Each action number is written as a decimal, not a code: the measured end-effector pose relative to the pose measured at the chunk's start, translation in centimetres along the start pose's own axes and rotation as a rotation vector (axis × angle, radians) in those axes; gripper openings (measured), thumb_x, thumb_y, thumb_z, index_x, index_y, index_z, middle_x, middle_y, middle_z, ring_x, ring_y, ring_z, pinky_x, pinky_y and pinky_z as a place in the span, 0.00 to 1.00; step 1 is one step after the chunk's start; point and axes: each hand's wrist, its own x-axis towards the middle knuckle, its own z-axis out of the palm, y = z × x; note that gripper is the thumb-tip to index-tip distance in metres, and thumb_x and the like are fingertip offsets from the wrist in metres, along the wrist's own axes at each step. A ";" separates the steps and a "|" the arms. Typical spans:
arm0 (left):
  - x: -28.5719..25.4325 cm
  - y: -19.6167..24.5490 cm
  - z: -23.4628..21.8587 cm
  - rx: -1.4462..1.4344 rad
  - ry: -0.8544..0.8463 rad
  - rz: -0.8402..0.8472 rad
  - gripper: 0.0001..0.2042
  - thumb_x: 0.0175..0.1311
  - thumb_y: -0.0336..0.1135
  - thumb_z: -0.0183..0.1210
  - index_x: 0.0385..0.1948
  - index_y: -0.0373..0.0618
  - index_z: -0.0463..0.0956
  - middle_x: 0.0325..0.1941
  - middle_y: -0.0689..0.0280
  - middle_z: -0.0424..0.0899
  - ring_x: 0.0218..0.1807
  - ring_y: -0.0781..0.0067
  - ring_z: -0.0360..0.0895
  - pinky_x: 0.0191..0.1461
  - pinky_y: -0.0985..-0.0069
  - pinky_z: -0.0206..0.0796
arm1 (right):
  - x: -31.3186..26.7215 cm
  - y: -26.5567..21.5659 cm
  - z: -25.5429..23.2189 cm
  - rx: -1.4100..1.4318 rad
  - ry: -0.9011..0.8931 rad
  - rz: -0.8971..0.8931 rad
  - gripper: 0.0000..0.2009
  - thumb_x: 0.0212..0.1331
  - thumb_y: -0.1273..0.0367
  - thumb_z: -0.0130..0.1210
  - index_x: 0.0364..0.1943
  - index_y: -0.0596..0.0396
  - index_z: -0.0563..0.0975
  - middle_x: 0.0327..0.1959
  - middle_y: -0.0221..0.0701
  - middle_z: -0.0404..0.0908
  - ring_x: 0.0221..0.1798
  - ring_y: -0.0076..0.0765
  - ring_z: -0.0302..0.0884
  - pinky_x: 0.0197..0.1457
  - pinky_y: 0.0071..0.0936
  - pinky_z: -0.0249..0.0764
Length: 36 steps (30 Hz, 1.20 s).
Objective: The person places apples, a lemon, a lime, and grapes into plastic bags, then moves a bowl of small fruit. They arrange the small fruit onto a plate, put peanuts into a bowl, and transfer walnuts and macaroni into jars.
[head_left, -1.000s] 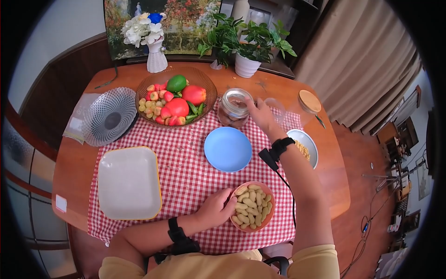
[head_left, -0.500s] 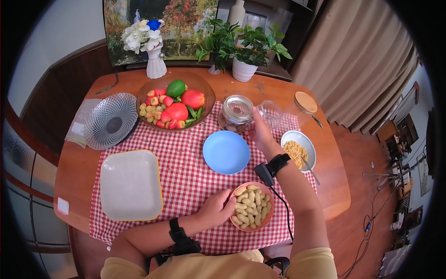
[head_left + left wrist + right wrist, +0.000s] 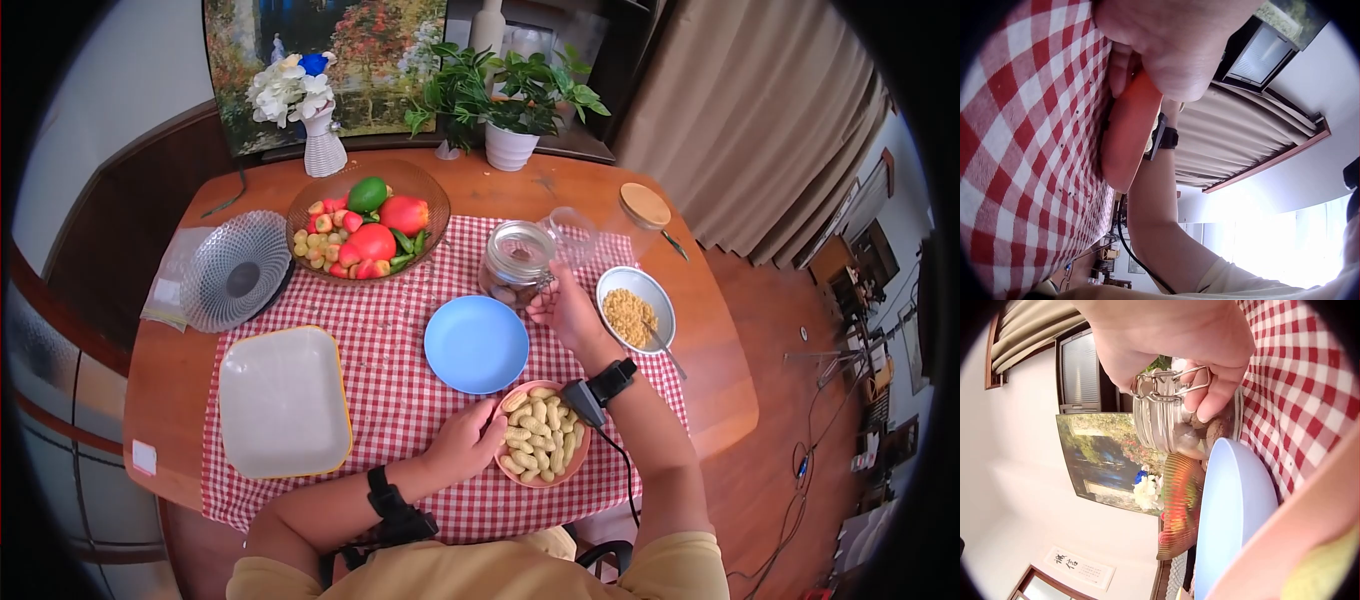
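Observation:
My left hand (image 3: 465, 442) holds the side of a pink bowl (image 3: 1127, 134) filled with unshelled peanuts (image 3: 543, 435), thumb at the rim. Near the table's middle stands a glass clip-top jar (image 3: 517, 265) with its lid down and brown, round, nut-like pieces (image 3: 1215, 432) inside. On the jar's right side, my right hand (image 3: 575, 318) grips the wire clasp (image 3: 1175, 384); its thumb is by the lid and its curled fingers pass at the wire loop. Right in front of the jar is a blue plate (image 3: 477, 343).
A white bowl (image 3: 660, 290) of yellow bits with a spoon sits right of my right hand. Behind it are a clear cup (image 3: 570, 235) and a wooden-lidded jar (image 3: 645, 205). At left are a fruit bowl (image 3: 437, 245), a glass bowl (image 3: 240, 235) and a square tray (image 3: 285, 400).
My right hand has come down from the lid's edge to the clasp at the jar's side. The jar has shifted slightly right and nearer. My left hand has stayed on the peanut bowl.

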 end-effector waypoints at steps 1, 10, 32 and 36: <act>0.0 -0.3 0.2 -0.046 0.036 0.052 0.13 0.69 0.36 0.48 0.46 0.34 0.69 0.38 0.48 0.79 0.39 0.49 0.78 0.43 0.61 0.69 | -0.3 0.1 -0.7 0.003 0.003 0.000 0.22 0.61 0.46 0.51 0.22 0.48 0.70 0.20 0.31 0.76 0.25 0.32 0.77 0.32 0.25 0.74; -0.1 -1.6 1.1 -0.114 0.120 0.024 0.24 0.69 0.36 0.49 0.63 0.34 0.57 0.48 0.48 0.78 0.44 0.57 0.79 0.47 0.66 0.71 | -5.3 1.2 -5.1 0.080 -0.094 -0.021 0.18 0.66 0.52 0.45 0.35 0.52 0.73 0.22 0.28 0.76 0.26 0.28 0.77 0.32 0.24 0.72; 0.1 -1.2 0.5 -0.120 0.056 -0.008 0.15 0.69 0.32 0.49 0.53 0.35 0.69 0.46 0.52 0.79 0.47 0.60 0.79 0.47 0.69 0.71 | -9.1 1.7 -6.1 -0.134 -0.114 -0.117 0.23 0.69 0.53 0.46 0.25 0.57 0.77 0.15 0.27 0.72 0.12 0.16 0.58 0.14 0.14 0.54; 0.2 -0.7 0.3 -0.116 0.063 0.002 0.14 0.69 0.32 0.49 0.53 0.35 0.69 0.45 0.52 0.79 0.46 0.61 0.79 0.47 0.69 0.71 | -9.5 0.9 -5.5 -0.148 -0.129 -0.039 0.23 0.68 0.52 0.47 0.26 0.58 0.77 0.11 0.25 0.67 0.10 0.16 0.53 0.12 0.15 0.51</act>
